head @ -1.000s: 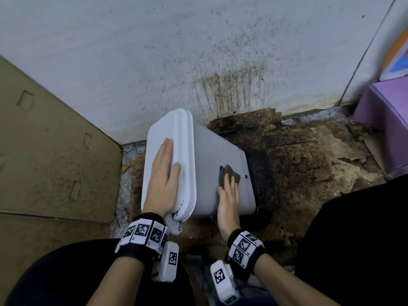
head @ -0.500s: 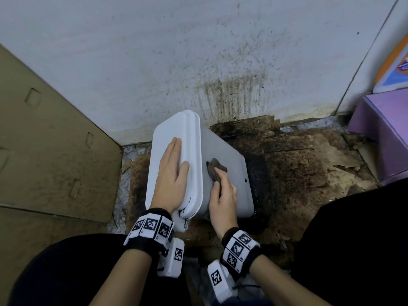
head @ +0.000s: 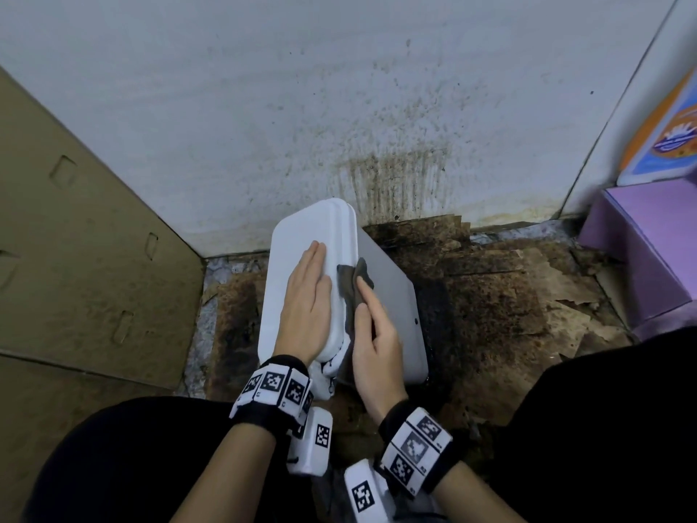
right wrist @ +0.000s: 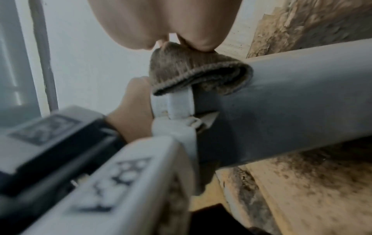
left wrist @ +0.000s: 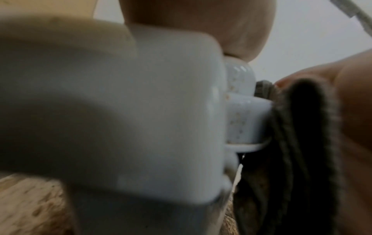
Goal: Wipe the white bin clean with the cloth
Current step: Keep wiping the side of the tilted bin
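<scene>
Head view: the white bin [head: 388, 296] lies on its side at frame centre on stained cardboard [head: 501, 296], its lid [head: 301, 235] facing left. The left hand [head: 307, 309] rests flat on the lid, fingers straight. The right hand [head: 377, 334] presses the dark cloth [head: 352, 285] against the seam where the lid meets the body; the cloth's lower part is hidden under the hand, so whether the fingers curl round it cannot be told here. Left wrist view: a blurred white block fills the left of the frame; the cloth [left wrist: 298, 143] hangs at right against a speckled white edge [left wrist: 241, 117]. Right wrist view: fingertips [right wrist: 203, 43] at top centre bear on the folded cloth [right wrist: 197, 74], draped over the lid rim [right wrist: 179, 103]; the grey body [right wrist: 302, 101] extends right.
</scene>
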